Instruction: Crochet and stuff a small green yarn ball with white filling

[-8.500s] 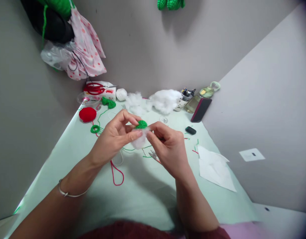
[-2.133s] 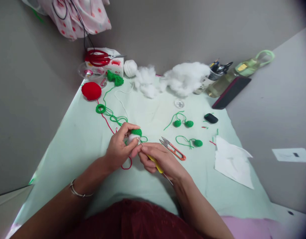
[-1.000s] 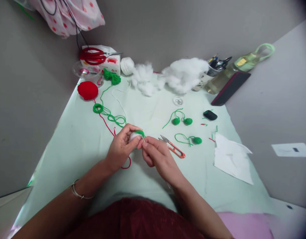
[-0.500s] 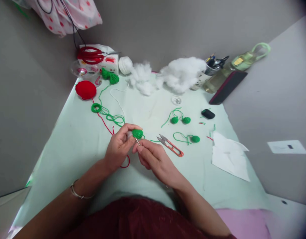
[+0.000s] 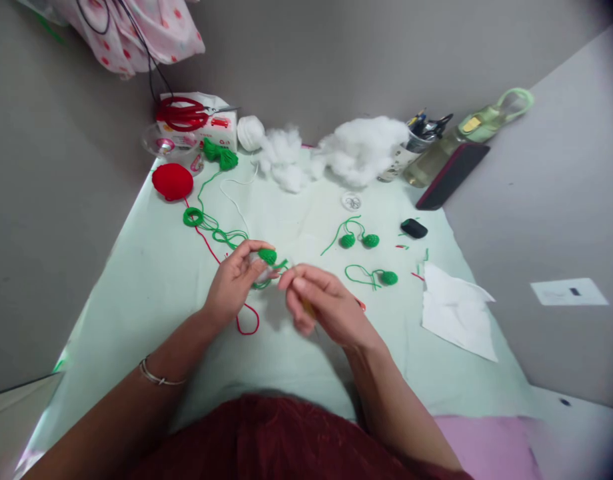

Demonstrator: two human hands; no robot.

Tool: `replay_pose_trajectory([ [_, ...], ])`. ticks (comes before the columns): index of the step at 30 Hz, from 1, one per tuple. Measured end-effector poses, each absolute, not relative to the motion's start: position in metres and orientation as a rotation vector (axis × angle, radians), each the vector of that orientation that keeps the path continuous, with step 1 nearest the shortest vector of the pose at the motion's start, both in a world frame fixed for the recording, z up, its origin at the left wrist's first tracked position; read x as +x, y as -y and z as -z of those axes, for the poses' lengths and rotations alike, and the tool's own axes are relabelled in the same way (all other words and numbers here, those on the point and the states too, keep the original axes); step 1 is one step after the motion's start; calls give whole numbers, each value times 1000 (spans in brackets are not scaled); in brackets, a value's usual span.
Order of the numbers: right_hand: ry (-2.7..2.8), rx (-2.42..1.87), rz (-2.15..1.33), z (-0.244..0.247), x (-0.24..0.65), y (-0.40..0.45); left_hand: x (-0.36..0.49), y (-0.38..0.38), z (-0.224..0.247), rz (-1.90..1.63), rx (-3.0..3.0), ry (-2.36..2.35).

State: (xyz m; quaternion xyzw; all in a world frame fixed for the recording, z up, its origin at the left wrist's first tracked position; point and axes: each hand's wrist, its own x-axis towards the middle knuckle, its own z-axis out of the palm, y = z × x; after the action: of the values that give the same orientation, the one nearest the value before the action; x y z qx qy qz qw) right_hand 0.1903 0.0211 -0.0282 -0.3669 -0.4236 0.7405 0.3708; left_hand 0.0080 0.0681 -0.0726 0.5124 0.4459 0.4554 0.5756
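Note:
My left hand [image 5: 235,280] pinches a small green crocheted piece [image 5: 267,256] with white stuffing showing beside it. Green yarn trails from the piece toward my right hand [image 5: 322,305]. That hand is closed around a yellow-handled crochet hook [image 5: 308,309], mostly hidden by the fingers and blurred. Both hands hover just above the pale green table [image 5: 151,293]. The orange thread snips [image 5: 360,305] lie mostly hidden behind my right hand.
Three small green crocheted balls [image 5: 370,241] with yarn tails lie to the right. White stuffing [image 5: 356,150], red yarn ball [image 5: 172,181], red scissors [image 5: 181,113] on a box, pen cup [image 5: 411,143], bottle [image 5: 466,130], phone [image 5: 449,183] line the back. White paper [image 5: 456,310] lies right.
My right hand has drawn the hook back from the green piece toward the right, covering the snips. The left hand turned the piece slightly and moved a little up.

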Motion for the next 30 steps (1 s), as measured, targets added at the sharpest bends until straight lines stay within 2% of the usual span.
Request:
replay_pose_trajectory([
  [3, 1146, -1224, -1503, 36, 188, -27, 10, -63, 69, -1049, 1351, -1044],
  [5, 1232, -1311, -1402, 43, 181, -27, 11, -60, 70, -1035, 1543, -1073],
  [8, 1198, -1288, -1441, 50, 171, -26, 12, -56, 73, -1053, 1674, -1146],
  [13, 1015, -1195, -1560, 53, 167, -25, 15, -52, 72, -1109, 1551, -1168],
  [21, 933, -1221, -1426, 56, 172, -29, 12, -49, 57, -1129, 1512, -1000],
  [30, 912, -1141, -1560, 51, 169, -26, 12, -54, 62, -1067, 1084, -1069],
])
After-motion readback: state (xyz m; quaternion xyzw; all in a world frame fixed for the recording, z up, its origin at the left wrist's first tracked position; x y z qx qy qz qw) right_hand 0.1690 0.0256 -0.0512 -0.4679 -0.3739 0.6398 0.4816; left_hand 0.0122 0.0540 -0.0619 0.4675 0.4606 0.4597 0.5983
